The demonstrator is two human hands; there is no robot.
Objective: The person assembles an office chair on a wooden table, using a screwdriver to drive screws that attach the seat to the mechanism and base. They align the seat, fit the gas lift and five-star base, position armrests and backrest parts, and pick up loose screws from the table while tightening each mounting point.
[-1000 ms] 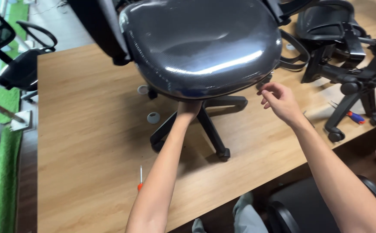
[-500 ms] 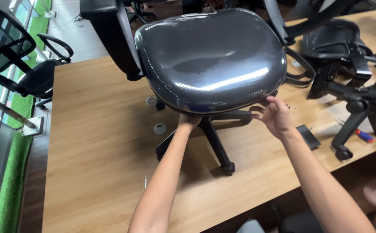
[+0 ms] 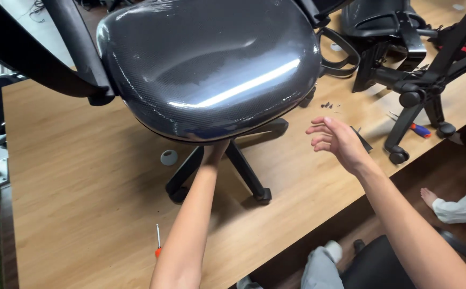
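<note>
Chair seat (image 3: 206,64): a glossy black seat pan with a fine woven pattern and a bright streak of reflected light, tipped toward the viewer, filling the far middle of the view above the wooden table (image 3: 72,176).
Chair base (image 3: 227,160): black star-shaped legs resting on the table beneath the seat, near the middle.
Left hand (image 3: 215,151): reaches up under the near edge of the seat; the fingers are hidden, so I cannot tell whether they grip anything.
Right hand (image 3: 335,140): hovers just right of the seat, fingers spread and loose, holding nothing, apart from the seat.
Containers: I can make out none on the table.
Screwdriver (image 3: 158,242): thin shaft, orange handle, lying near the left forearm.
Grey round cap (image 3: 169,157): on the table, left of the base.
Small dark screws (image 3: 327,105): loose, scattered right of the seat.
Second chair base (image 3: 420,96): black, with castors, far right.
Another person's bare foot (image 3: 429,196): on the floor, near right.
</note>
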